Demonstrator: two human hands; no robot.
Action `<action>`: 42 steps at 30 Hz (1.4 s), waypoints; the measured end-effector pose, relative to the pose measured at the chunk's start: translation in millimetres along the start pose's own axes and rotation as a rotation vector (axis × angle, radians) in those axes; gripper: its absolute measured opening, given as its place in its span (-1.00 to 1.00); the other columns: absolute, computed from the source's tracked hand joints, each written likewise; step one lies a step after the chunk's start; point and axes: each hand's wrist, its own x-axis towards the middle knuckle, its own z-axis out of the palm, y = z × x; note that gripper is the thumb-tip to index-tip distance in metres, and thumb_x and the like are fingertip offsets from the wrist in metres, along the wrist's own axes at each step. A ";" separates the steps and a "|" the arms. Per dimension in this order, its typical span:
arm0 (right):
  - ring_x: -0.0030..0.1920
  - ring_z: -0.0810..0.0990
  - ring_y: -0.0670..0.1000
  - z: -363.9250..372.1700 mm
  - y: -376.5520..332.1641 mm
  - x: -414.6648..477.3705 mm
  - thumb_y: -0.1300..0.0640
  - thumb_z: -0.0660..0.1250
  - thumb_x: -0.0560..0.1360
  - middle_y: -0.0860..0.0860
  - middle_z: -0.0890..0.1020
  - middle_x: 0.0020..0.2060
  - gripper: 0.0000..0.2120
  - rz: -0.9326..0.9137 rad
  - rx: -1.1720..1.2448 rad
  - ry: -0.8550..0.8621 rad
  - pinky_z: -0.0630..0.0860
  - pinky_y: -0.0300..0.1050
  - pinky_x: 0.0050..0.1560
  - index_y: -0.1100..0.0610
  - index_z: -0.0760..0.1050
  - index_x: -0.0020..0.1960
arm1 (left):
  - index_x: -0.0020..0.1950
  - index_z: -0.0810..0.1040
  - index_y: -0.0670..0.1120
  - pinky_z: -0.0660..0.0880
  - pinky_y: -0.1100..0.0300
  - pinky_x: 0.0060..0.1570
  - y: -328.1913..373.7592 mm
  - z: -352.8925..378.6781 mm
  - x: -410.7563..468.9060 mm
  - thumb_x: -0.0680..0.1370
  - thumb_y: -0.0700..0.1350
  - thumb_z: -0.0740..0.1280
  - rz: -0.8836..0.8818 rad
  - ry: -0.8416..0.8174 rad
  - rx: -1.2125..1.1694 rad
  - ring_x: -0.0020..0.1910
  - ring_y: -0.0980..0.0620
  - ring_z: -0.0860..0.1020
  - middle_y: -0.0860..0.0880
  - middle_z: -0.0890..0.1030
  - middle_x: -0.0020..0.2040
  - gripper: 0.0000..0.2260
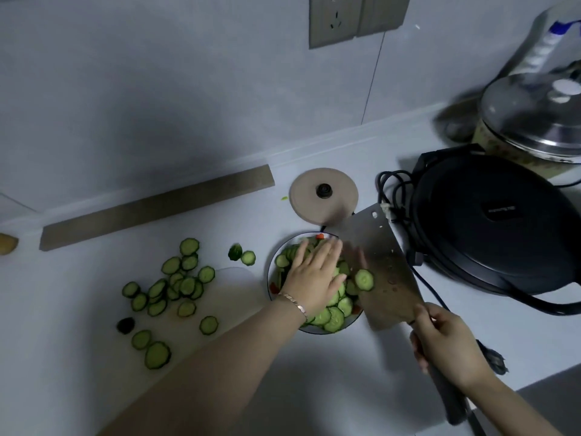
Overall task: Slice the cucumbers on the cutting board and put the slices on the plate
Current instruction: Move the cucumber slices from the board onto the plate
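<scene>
left hand (314,275), fingers straight, lies over slices (334,317) on the plate (269,280); right hand (446,344) grips the cleaver (377,256) beside it.

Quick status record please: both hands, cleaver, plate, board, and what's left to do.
plate: heaped with slices
left hand: flat, fingers straight, over that heap
right hand: grips cleaver handle
cleaver: blade tilted above plate's right side; one slice at its edge
board: many loose slices lie on it
left to do: move those to the plate
</scene>
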 end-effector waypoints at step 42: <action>-0.69 0.37 0.00 181.4 -116.7 28.6 0.19 0.15 0.60 0.08 0.44 -0.63 -0.72 -0.091 -0.055 -0.209 0.33 -0.22 -0.66 0.24 0.50 -0.22 | 0.12 0.38 -0.12 0.37 -0.01 0.27 -242.7 -47.0 -58.4 0.43 -0.08 0.41 -0.770 -0.703 -0.189 0.33 -0.23 0.23 -0.17 0.17 0.36 -0.65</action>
